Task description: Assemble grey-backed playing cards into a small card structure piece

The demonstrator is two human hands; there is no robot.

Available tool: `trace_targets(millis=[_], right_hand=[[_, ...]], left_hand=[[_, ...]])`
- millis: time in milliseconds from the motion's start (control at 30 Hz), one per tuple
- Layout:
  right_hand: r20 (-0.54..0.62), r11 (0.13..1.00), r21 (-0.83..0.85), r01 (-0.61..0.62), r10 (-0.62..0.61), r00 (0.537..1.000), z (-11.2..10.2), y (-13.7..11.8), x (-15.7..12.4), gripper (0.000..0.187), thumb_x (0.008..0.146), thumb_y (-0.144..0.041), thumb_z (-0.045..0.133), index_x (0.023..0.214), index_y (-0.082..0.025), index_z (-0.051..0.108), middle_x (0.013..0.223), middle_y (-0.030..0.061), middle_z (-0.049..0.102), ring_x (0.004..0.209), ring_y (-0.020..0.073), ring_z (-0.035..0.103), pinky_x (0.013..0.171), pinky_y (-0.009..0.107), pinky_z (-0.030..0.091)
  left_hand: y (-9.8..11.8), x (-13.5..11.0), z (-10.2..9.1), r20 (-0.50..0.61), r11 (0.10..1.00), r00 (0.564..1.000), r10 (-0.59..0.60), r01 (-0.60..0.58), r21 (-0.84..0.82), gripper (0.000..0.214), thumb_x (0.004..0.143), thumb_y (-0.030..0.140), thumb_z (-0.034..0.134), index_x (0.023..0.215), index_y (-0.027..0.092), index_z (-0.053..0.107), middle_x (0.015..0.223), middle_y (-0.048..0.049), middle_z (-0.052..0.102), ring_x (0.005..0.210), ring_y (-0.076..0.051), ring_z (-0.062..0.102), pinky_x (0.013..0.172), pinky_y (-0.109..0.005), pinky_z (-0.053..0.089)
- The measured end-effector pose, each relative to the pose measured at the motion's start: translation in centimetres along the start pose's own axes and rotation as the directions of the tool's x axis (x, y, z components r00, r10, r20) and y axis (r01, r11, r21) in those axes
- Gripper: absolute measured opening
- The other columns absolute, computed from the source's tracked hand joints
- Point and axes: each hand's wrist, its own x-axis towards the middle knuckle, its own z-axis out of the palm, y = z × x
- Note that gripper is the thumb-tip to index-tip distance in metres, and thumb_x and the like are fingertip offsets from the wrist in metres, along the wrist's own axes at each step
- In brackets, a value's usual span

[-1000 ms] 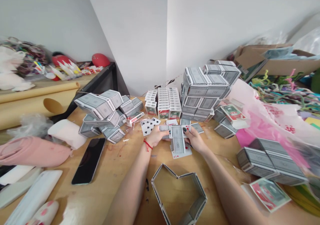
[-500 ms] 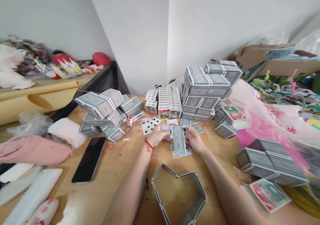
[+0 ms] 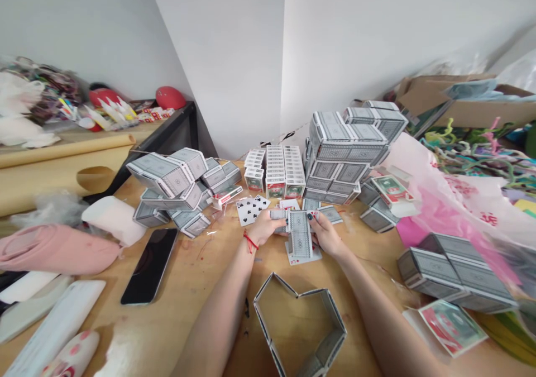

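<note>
My left hand and my right hand meet over the middle of the wooden table. Together they pinch a grey-backed playing card from both sides, fingers curled. Under it lies a small heap of loose cards, some face up. A red string sits round my left wrist. A face-up spade card lies just left of my left hand. Close to me stands a heart-shaped frame made of cards, hollow inside.
Stacks of wrapped card decks rise behind my hands, a tumbled pile of decks at the left, more decks at the right. A black phone lies at the left, pink cloth beyond it, pink plastic bag right.
</note>
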Motion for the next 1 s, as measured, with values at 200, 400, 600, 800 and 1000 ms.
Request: trace_targets(millis=[200, 400, 600, 800, 1000], right_hand=[[-0.016, 1.0, 0.011, 0.01, -0.01, 1.0, 0.0, -0.2, -0.2, 0.035, 0.076, -0.055, 0.048, 0.076, -0.021, 0.039, 0.041, -0.0125, 0.035, 0.025, 0.0036, 0.03, 0.026, 0.015, 0.023], [-0.059, 1.0, 0.005, 0.002, -0.002, 0.998, -0.4, -0.7, -0.4, 0.034, 0.077, -0.053, 0.048, 0.07, -0.021, 0.04, 0.035, -0.0106, 0.04, 0.024, 0.0052, 0.033, 0.025, 0.015, 0.022], [-0.075, 0.997, 0.061, 0.039, -0.034, 0.997, -1.1, -1.1, -0.1, 0.032, 0.072, -0.044, 0.057, 0.064, -0.02, 0.038, 0.038, -0.0071, 0.049, 0.024, 0.0045, 0.033, 0.026, 0.016, 0.02], [-0.069, 0.998, 0.039, 0.058, -0.055, 0.996, -1.1, -0.8, -0.1, 0.032, 0.072, -0.045, 0.057, 0.061, -0.02, 0.038, 0.035, -0.0079, 0.045, 0.023, 0.0041, 0.028, 0.026, 0.017, 0.018], [-0.058, 0.997, -0.005, 0.071, -0.072, 0.996, -0.7, -1.0, -0.3, 0.032, 0.073, -0.046, 0.055, 0.062, -0.02, 0.038, 0.035, -0.0077, 0.045, 0.024, 0.0041, 0.029, 0.027, 0.017, 0.019]], left_hand=[[-0.1, 0.0, 0.1, -0.007, 1.0, 1.0, -0.003, 0.003, 0.005, 0.039, 0.06, 0.027, 0.072, 0.094, 0.011, 0.063, 0.089, -0.0103, 0.068, 0.073, -0.02, 0.064, 0.059, -0.03, 0.054], [0.1, -0.1, -0.1, 0.044, 1.0, 0.999, -0.001, 0.002, -0.016, 0.041, 0.059, 0.026, 0.073, 0.095, 0.011, 0.062, 0.091, -0.0102, 0.068, 0.075, -0.021, 0.064, 0.062, -0.032, 0.054], [0.3, 0.0, -1.0, -0.007, 1.0, 1.0, 0.01, -0.01, -0.004, 0.04, 0.059, 0.029, 0.073, 0.093, 0.01, 0.063, 0.089, -0.0104, 0.068, 0.072, -0.022, 0.064, 0.058, -0.033, 0.053], [0.3, 0.0, -0.8, -0.025, 1.0, 1.0, -0.003, 0.004, 0.011, 0.039, 0.059, 0.027, 0.073, 0.092, 0.01, 0.063, 0.083, -0.0091, 0.069, 0.069, -0.02, 0.065, 0.06, -0.032, 0.054], [0.2, 0.1, -0.6, -0.023, 1.0, 1.0, 0.001, 0.0, 0.018, 0.039, 0.059, 0.027, 0.073, 0.092, 0.011, 0.063, 0.083, -0.0083, 0.069, 0.068, -0.02, 0.065, 0.056, -0.03, 0.053]])
